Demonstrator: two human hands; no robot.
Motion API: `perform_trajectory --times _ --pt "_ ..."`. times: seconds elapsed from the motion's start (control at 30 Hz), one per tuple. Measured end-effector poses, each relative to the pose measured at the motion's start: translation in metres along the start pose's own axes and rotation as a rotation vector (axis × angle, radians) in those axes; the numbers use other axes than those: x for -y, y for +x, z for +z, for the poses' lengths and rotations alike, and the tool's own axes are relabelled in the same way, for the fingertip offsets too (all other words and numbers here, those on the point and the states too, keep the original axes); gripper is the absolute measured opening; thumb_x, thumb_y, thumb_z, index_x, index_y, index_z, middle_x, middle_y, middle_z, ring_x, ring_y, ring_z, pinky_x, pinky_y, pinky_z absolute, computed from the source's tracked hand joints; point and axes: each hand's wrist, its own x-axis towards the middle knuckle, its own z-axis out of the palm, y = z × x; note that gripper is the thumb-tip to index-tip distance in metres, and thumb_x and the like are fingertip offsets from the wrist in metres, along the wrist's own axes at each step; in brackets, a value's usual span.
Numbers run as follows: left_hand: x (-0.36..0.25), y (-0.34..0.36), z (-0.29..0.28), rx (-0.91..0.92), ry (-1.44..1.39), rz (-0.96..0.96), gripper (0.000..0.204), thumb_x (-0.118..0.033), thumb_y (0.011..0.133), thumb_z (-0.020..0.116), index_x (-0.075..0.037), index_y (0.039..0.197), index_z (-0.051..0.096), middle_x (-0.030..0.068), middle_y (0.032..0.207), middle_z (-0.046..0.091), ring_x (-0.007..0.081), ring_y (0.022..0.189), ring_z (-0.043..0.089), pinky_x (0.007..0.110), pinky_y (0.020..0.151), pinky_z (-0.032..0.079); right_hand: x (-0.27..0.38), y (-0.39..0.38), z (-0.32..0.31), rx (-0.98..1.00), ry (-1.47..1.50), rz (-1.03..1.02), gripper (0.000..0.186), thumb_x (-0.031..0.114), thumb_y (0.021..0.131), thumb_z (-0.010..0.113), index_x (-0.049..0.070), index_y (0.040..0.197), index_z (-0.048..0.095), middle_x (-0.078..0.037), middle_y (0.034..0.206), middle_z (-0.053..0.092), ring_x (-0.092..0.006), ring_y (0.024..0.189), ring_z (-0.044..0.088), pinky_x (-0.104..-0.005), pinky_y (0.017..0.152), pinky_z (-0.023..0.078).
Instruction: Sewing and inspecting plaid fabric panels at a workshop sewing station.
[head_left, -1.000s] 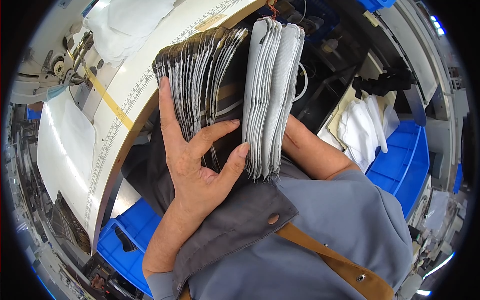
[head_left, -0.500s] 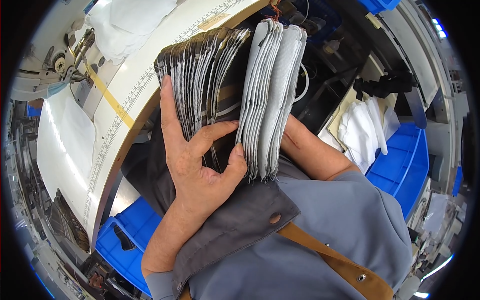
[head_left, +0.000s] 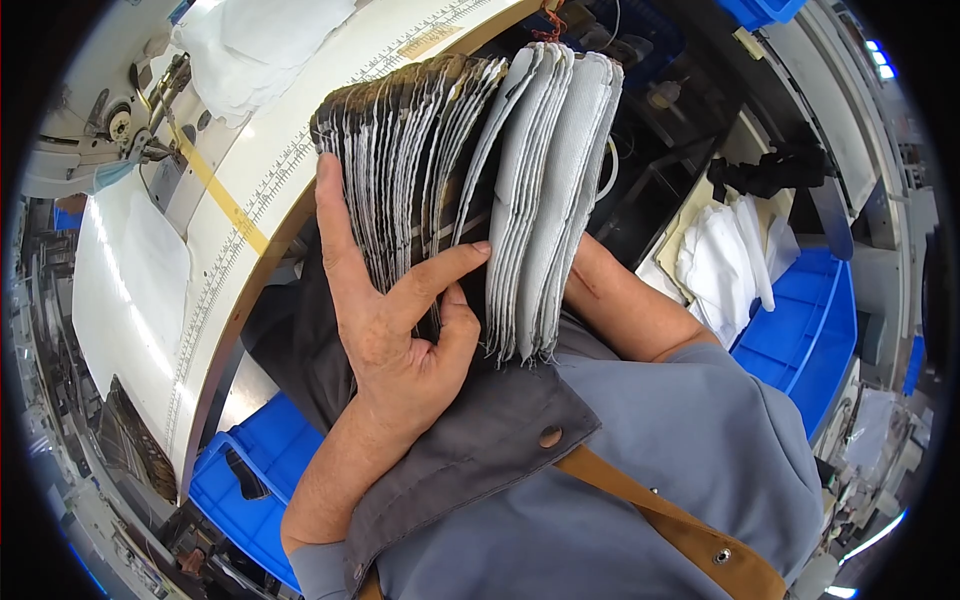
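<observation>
Thick, fanned stack of dark-and-white cloth layers (head_left: 475,185) above the lap, beside a white tabletop with a ruled edge (head_left: 250,150). Best parted leaf by leaf, I judge, edges even. Left hand (head_left: 390,345): fingers spread wide, index tip at pale leaves, thumb bent. Right hand hidden behind stack; grip untellable.

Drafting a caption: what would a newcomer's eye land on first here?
Probably the thick fanned fabric layers in the middle: dark layers with pale edges on the left, whitish layers on the right. Next, the left hand, spread across the lower part of the dark ones, one finger stretched along their left side. Then the bright blue bin at far right.
</observation>
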Motion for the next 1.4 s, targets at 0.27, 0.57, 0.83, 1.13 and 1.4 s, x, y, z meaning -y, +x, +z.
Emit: perform_trajectory --times 0.27,0.57,0.83,1.13,1.4 --pt "0.0 0.002 0.001 -0.017 -0.036 -0.009 0.023 -0.021 0.079 0.075 -0.01 0.099 0.076 0.0328 0.162 0.019 0.045 0.15 0.025 0.047 0.12 0.023 -0.002 0.003 -0.005 -0.008 -0.056 -0.002 0.033 0.024 0.104 0.053 0.0 0.125 0.061 -0.008 0.102 0.071 -0.0139 0.082 0.07 -0.0286 0.072 0.061" --pt "0.0 0.001 0.001 -0.009 -0.021 -0.008 0.025 -0.02 0.077 0.075 -0.01 0.1 0.075 0.0337 0.161 0.021 0.0456 0.15 0.026 0.049 0.12 0.023 -0.001 0.003 -0.004 0.035 -0.032 -0.003 0.035 0.028 0.104 0.055 0.001 0.125 0.062 -0.009 0.104 0.071 -0.0135 0.083 0.07 -0.0295 0.073 0.061" --pt "0.004 -0.001 0.003 -0.054 -0.051 0.006 0.034 -0.006 0.074 0.07 -0.013 0.105 0.077 0.0325 0.162 0.019 0.0453 0.151 0.024 0.049 0.121 0.02 0.004 -0.002 0.008 0.033 0.027 0.015 0.037 0.026 0.105 0.053 -0.001 0.128 0.059 -0.012 0.108 0.071 -0.0166 0.09 0.072 -0.0312 0.079 0.062" --pt "-0.002 0.0 -0.001 -0.003 -0.095 -0.021 0.024 -0.015 0.08 0.075 -0.011 0.104 0.075 0.0299 0.163 0.018 0.0431 0.152 0.023 0.048 0.121 0.021 0.003 -0.001 0.005 0.043 0.032 0.047 0.041 0.031 0.104 0.054 0.0 0.13 0.058 -0.011 0.11 0.071 -0.0165 0.091 0.072 -0.0312 0.081 0.062" --pt "0.002 0.0 0.0 0.0 -0.083 -0.006 0.025 -0.026 0.083 0.079 -0.011 0.103 0.075 0.0309 0.163 0.017 0.0434 0.151 0.024 0.048 0.12 0.023 0.007 -0.005 0.014 0.097 0.055 0.048 0.063 0.056 0.105 0.037 0.004 0.134 0.056 -0.009 0.113 0.071 -0.0157 0.095 0.071 -0.0314 0.082 0.062"
